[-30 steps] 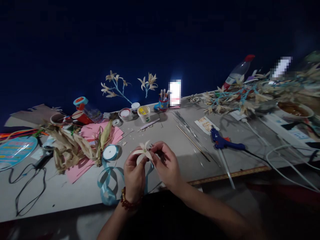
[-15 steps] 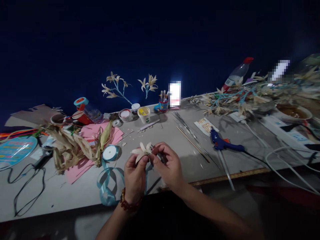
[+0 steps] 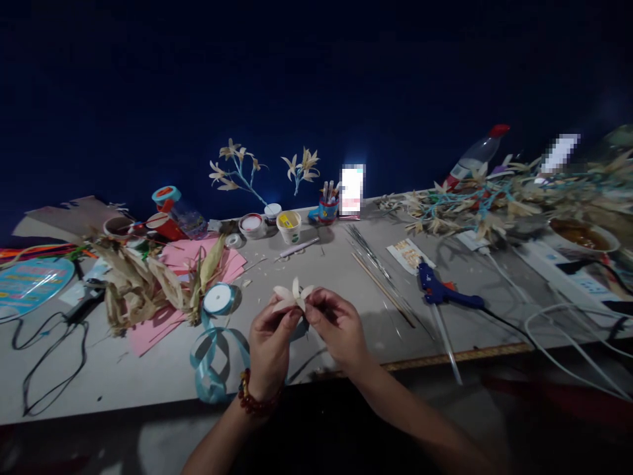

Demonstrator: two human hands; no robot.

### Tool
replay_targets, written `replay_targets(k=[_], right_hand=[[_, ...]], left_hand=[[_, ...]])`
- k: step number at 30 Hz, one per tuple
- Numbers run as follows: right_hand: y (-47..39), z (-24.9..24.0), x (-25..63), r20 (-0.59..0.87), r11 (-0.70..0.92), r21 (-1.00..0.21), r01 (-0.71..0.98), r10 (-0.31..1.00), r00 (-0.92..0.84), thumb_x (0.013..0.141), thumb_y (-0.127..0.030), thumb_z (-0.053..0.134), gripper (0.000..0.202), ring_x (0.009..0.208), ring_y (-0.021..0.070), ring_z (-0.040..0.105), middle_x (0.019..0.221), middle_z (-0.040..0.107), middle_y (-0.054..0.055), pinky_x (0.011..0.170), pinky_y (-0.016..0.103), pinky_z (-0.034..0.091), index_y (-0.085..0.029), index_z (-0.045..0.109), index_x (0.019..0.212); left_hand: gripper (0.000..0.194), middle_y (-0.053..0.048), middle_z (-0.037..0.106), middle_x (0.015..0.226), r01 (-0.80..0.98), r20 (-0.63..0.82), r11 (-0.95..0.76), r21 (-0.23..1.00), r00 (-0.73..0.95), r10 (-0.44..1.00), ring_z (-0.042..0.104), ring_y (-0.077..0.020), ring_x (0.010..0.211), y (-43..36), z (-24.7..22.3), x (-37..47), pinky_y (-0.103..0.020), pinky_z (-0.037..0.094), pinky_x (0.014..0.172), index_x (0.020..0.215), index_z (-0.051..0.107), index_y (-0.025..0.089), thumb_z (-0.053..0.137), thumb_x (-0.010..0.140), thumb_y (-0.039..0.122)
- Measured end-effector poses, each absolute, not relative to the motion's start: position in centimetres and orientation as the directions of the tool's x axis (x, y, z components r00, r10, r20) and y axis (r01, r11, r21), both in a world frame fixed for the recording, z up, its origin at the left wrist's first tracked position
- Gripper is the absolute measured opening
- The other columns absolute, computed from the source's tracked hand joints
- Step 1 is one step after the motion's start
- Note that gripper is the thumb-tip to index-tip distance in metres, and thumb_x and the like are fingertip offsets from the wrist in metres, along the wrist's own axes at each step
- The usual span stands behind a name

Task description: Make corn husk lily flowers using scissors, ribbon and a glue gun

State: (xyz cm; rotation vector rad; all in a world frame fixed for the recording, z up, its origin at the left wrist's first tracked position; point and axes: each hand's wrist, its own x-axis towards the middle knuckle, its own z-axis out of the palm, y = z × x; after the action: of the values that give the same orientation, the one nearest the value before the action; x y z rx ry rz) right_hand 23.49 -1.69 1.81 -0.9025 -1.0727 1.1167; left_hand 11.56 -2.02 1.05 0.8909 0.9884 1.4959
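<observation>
A cream, husk-like artificial flower [image 3: 295,298] with several narrow petals is held over the table's front part. My left hand [image 3: 271,340] pinches it from the left between thumb and fingers; a beaded bracelet circles that wrist. From the right, my right hand [image 3: 341,326] has its thumb and fingertips closed on the same flower, near its base. Something thin and dark shows below the flower between the hands, too small to name. Left of my left hand lies a spool of light blue ribbon [image 3: 217,299], its loose loops [image 3: 210,369] trailing toward the table edge.
Dried husks [image 3: 148,277] lie on pink paper [image 3: 153,330] at left. A blue glue gun [image 3: 448,292], wires [image 3: 370,251] and a wooden stick [image 3: 383,290] lie to the right. Behind stand a white cup [image 3: 289,227], a lit phone [image 3: 352,190] and finished flower stems [image 3: 459,204].
Both hands have shifted slightly right with the flower, whose petals now point more upright. The right fingers have moved in closer under it, and a dark object seen by them earlier is mostly hidden.
</observation>
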Motion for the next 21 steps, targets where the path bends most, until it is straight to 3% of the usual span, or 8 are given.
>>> replay_targets(k=[4, 11, 14, 21], right_hand=[[-1.8, 1.8, 23.2, 0.18, 0.203, -0.935, -0.292, 0.978, 0.103, 0.082, -0.034, 0.07, 0.02, 0.072, 0.0137, 0.057, 0.074, 0.06, -0.001, 0.07, 0.024, 0.047, -0.02, 0.06, 0.072], [-2.0, 1.8, 23.0, 0.2, 0.212, -0.927, -0.311, 0.977, 0.069, 0.084, -0.025, 0.068, 0.011, 0.076, 0.0142, 0.059, 0.078, 0.062, -0.001, 0.073, 0.024, 0.048, -0.021, 0.061, 0.076], [-2.1, 1.8, 23.2, 0.219, 0.225, -0.935, -0.274, 0.974, 0.051, 0.086, -0.024, 0.065, 0.01, 0.078, 0.0149, 0.06, 0.08, 0.062, 0.0, 0.075, 0.025, 0.048, -0.021, 0.061, 0.078], [-2.1, 2.0, 23.3, 0.358, 0.362, -0.932, -0.032, 0.929, 0.093, 0.089, -0.022, 0.06, 0.011, 0.076, 0.0156, 0.058, 0.078, 0.059, 0.001, 0.072, 0.027, 0.047, -0.02, 0.06, 0.078]], left_hand=[[0.016, -0.002, 0.073, 0.082, -0.472, -0.045, -0.02, 0.882, -0.126, 0.991, 0.067, -0.0137, 0.081, -2.0, 1.0, 11.8, -0.023, 0.054, 0.077, 0.075, 0.077, 0.021, 0.087, 0.065, 0.029], [0.021, 0.0, 0.071, 0.067, -0.617, -0.161, 0.114, 0.778, -0.02, 0.987, 0.06, -0.0073, 0.061, -1.5, 1.7, 11.6, -0.015, 0.049, 0.058, 0.072, 0.075, 0.018, 0.09, 0.059, 0.025], [0.021, 0.0, 0.071, 0.068, -0.635, -0.17, 0.129, 0.762, -0.004, 0.985, 0.059, -0.0058, 0.058, -1.3, 1.9, 11.4, -0.013, 0.047, 0.056, 0.071, 0.074, 0.017, 0.09, 0.057, 0.021], [0.023, 0.0, 0.073, 0.074, -0.681, -0.242, 0.211, 0.701, 0.051, 0.969, 0.066, -0.0094, 0.07, -1.6, 2.2, 11.8, -0.017, 0.052, 0.069, 0.075, 0.073, 0.017, 0.089, 0.059, 0.019]])
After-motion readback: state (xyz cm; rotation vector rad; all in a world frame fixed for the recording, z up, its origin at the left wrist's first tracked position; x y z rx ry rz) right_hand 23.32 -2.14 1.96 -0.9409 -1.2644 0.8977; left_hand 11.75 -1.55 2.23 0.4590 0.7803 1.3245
